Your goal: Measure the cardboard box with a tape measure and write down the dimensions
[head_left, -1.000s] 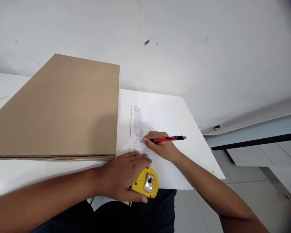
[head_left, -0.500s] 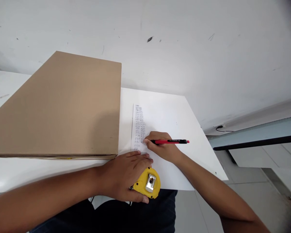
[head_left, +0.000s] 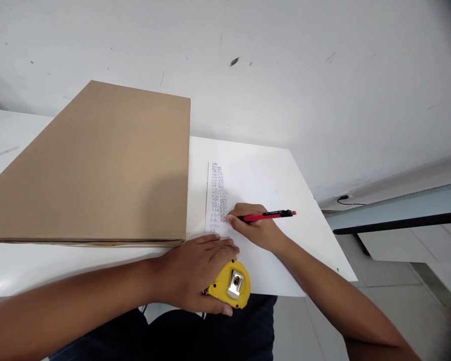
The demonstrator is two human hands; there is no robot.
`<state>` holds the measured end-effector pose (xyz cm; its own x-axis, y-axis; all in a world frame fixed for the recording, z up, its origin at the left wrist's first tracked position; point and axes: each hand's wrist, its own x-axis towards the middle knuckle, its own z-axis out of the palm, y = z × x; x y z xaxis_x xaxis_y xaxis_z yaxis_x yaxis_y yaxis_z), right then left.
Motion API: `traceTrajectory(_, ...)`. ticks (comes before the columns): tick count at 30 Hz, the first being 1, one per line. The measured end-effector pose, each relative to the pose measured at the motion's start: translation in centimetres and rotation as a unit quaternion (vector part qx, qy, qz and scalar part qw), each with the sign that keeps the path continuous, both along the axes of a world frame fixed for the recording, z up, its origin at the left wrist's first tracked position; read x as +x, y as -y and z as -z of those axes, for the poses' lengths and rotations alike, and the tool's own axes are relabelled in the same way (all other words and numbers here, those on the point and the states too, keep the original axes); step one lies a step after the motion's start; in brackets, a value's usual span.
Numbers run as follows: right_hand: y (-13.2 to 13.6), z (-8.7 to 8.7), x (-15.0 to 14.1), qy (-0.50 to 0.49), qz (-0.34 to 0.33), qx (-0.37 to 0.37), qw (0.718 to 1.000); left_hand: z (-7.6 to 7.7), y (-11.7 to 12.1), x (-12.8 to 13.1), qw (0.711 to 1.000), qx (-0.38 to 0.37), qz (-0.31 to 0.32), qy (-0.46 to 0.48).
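Note:
My right hand [head_left: 253,225] grips a red and black pen [head_left: 268,215], its tip hidden behind my fingers at the handwriting. Under it lies a white sheet of paper [head_left: 248,185] with columns of small handwritten entries down its left side. My left hand [head_left: 199,273] rests over the lower left of the sheet, fingers lying toward the writing. Between its thumb and fingers it holds a yellow tape measure [head_left: 231,285] with a metal clip, at the table's front edge. The blade of the tape is not visible.
A large brown cardboard box [head_left: 116,165] stands on the white table [head_left: 199,150] to the left, close to my left hand. Behind the table rises a marked white wall [head_left: 285,75]. A black cable [head_left: 348,201] lies at the right, beyond the table edge.
My right hand has moved slightly along the written lines, and the pen's tilt has shifted a little. My left hand keeps the tape measure in place. The whole view has drifted slightly.

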<state>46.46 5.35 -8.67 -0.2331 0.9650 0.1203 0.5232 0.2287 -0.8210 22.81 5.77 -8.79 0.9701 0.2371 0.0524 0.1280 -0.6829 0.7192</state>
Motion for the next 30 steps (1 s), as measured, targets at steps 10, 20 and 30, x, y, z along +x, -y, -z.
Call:
traceTrajectory(10,0.1,0.1,-0.3,0.021,0.011,0.050,0.998,0.1,-0.1,0.1,1.000,-0.006,0.001,0.001)
traceTrajectory(20,-1.1,0.8,1.9,0.027,0.241,0.057,0.968,1.0,-0.1,0.0,0.998,0.041,0.001,0.045)
traceTrajectory(30,-3.1,1.7,2.4,0.248,0.234,0.098,0.935,4.3,7.1,-2.8,0.949,0.286,-0.059,0.119)
